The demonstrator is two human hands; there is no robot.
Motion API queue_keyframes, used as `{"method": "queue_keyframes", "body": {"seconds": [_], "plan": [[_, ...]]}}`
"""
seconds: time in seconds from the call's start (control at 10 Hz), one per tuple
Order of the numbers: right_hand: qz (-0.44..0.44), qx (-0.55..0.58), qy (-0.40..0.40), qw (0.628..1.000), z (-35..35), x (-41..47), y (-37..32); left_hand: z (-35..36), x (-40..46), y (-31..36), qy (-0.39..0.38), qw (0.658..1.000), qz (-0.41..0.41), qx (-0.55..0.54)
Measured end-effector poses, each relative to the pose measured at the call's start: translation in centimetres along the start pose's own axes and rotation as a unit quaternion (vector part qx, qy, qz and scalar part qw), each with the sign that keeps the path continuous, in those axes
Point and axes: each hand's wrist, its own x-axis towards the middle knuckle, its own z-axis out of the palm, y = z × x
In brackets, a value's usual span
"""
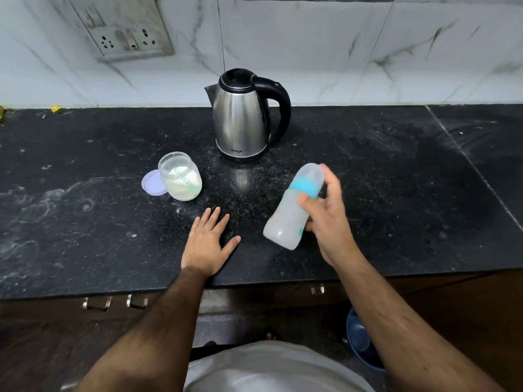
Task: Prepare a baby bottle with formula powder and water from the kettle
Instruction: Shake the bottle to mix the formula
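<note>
1. Bottle (294, 205): held off the bench (396, 193) in the right hand (325, 219), to the right of centre. It is capped, with a teal collar, and its contents look cloudy white. The picture is blurred here, which suggests it is being shaken; that is a judgement.
2. Long axis: tilted, the base pointing down and toward the person, the cap end pointing up and away, toward the kettle (243, 117).
3. Right hand: fingers and thumb curled round the bottle's body, just below the collar.
4. Left hand (209, 244): flat and relaxed, palm down on the bench, grasping nothing. It lies just left of the bottle's base, apart from it.
5. Jar (181, 176): open, powder inside, standing ahead and left of the left hand; its lid (151, 183) lies touching its left side.
6. Kettle: upright at the back, handle to the right, well apart from both hands.
7. Assessment: the bottle appears filled and closed, so the task looks close to done. The right hand alone governs the bottle; setting it down would require turning the base to the bench.
</note>
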Motion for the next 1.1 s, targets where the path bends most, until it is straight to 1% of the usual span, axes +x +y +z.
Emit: {"method": "queue_keyframes", "body": {"seconds": [0.1,0.2,0.3,0.4,0.5,0.6,0.7,0.8,0.9,1.0,1.1], "plan": [[0.008,-0.047,-0.085,0.995,0.1,-0.7,0.1,0.0,0.0,0.0,-0.001,1.0,0.0,0.0],[-0.021,-0.009,-0.001,1.0,0.4,-0.2,-0.1,-0.1,0.0,0.0,0.002,1.0,0.004,-0.004],[-0.019,0.014,0.05,0.998,0.6,0.3,-0.1,-0.1,-0.1,0.1,0.002,1.0,0.003,-0.004],[0.0,-0.03,-0.05,0.998,0.4,-0.3,-0.1,-0.1,0.0,0.0,-0.001,1.0,0.002,-0.001],[-0.005,-0.044,-0.074,0.996,0.5,-0.4,-0.3,-0.1,-0.1,0.0,0.0,1.0,0.003,-0.002],[-0.031,-0.001,0.034,0.999,0.7,0.2,-0.5,-0.1,-0.1,0.0,0.0,1.0,0.002,-0.003],[-0.02,-0.01,0.044,0.999,0.8,0.0,-0.5,-0.2,-0.1,0.1,-0.001,1.0,0.003,-0.006],[0.017,-0.077,-0.074,0.994,0.8,-0.9,-0.7,-0.2,-0.2,0.0,0.001,1.0,0.003,-0.009],[0.0,-0.056,-0.046,0.997,0.8,-0.9,-1.0,-0.1,-0.1,-0.1,0.004,1.0,0.004,-0.007],[-0.015,-0.007,0.05,0.999,0.9,-0.1,-0.9,-0.1,-0.2,-0.1,0.005,1.0,0.005,-0.007],[0.003,-0.038,0.004,0.999,1.1,-0.5,-0.9,-0.1,-0.1,-0.1,0.005,1.0,0.004,-0.006]]}}
